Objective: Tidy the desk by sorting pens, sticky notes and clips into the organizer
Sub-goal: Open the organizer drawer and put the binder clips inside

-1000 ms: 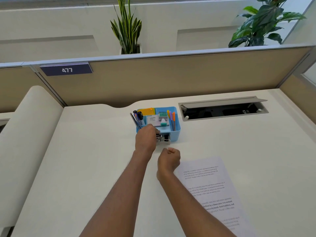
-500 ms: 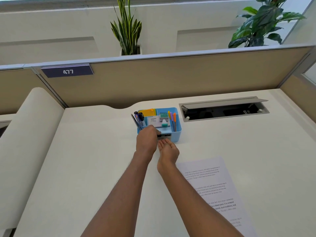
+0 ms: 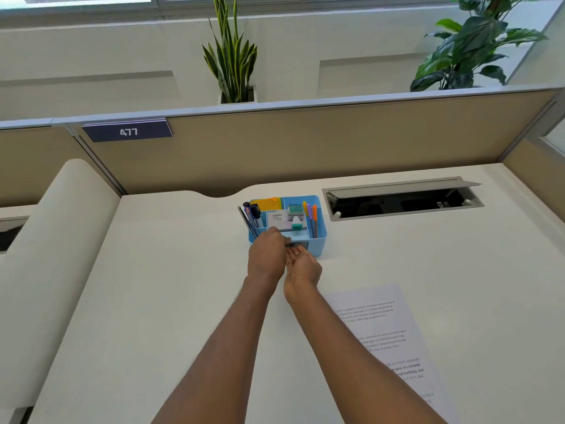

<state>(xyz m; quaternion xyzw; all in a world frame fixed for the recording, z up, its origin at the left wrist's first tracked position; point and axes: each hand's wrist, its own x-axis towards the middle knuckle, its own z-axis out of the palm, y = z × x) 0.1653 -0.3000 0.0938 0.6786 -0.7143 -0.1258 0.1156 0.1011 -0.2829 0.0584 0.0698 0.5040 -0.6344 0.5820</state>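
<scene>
My right hand (image 3: 302, 267), palm up and unclenched, lay just before the drawer (image 3: 298, 244) low in the organizer's (image 3: 319, 240) near wall, while my left hand (image 3: 267, 255) pinched something at its top edge, clips hidden.

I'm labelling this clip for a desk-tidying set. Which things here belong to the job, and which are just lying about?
Job:
blue organizer
dark pens
coloured pens
orange sticky notes
left hand
right hand

Lying about:
printed sheet
cable hatch
477 sign
plants
</scene>
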